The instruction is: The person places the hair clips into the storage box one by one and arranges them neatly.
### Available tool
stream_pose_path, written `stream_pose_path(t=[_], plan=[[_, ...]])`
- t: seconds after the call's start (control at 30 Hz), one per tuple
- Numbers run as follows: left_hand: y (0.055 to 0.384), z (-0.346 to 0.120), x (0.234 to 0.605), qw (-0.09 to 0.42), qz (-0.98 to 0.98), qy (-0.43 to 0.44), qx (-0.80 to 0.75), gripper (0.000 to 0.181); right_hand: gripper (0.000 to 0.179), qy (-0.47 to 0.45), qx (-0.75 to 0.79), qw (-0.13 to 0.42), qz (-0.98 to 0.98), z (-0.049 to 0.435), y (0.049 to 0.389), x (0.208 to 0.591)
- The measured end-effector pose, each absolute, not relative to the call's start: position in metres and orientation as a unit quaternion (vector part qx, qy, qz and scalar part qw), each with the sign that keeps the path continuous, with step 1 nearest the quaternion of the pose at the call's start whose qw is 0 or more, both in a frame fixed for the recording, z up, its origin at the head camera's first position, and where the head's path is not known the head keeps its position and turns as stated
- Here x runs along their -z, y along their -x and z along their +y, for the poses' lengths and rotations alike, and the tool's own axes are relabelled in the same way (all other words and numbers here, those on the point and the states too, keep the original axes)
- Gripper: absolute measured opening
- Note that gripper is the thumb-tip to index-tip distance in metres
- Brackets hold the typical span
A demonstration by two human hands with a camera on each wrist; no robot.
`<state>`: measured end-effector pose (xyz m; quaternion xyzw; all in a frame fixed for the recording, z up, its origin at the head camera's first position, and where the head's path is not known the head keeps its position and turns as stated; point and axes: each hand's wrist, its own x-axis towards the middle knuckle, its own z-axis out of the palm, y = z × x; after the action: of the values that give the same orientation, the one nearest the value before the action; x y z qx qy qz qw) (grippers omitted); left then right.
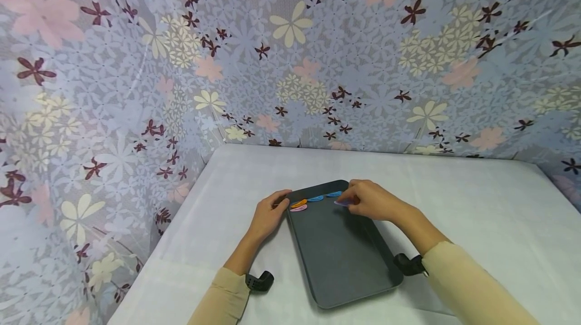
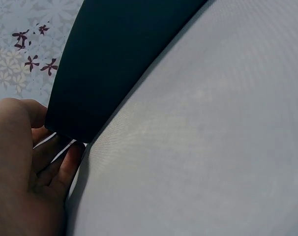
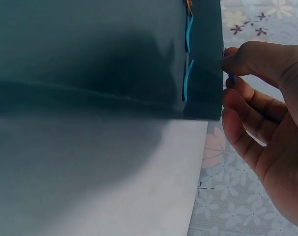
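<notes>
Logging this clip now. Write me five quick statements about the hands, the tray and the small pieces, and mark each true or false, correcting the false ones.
1. The right hand has a purple piece between its fingers. True.
2. The left hand lies flat in the middle of the tray. False: it holds the tray at its far left corner.
3. Two blue pieces lie near the tray's far end. True.
4. The orange piece lies alone at the near end. False: it is at the far end, right beside a pink piece.
5. The tray rests on a white surface. True.
</notes>
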<state>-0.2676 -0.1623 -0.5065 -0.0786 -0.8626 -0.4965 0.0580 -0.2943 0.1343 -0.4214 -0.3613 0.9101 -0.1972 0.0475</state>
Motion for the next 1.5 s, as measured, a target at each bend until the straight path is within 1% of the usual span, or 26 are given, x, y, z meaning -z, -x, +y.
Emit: stream_pose_path(t=[0.7,0.87,1.07,1.5], plan=[[0.268,-0.160,0.506,0.057,-0.864,0.078,0.494,0.030,0.025,0.356,0.167,0.073,0.917,0.114,0.305,0.435],[0.269,-0.160,0.505,0.060,-0.865,0.079,0.492,0.030,0.026,0.357,0.166,0.061,0.917,0.111,0.307,0.437],[0.269,-0.160,0.507,0.056,-0.866,0.077,0.491,0.030,0.028,0.363,0.165,0.064,0.915,0.103,0.309,0.441],[0.268,-0.163,0.507,0.058,-0.864,0.078,0.494,0.031,0.024,0.374,0.135,0.045,0.917,0.087,0.307,0.440]])
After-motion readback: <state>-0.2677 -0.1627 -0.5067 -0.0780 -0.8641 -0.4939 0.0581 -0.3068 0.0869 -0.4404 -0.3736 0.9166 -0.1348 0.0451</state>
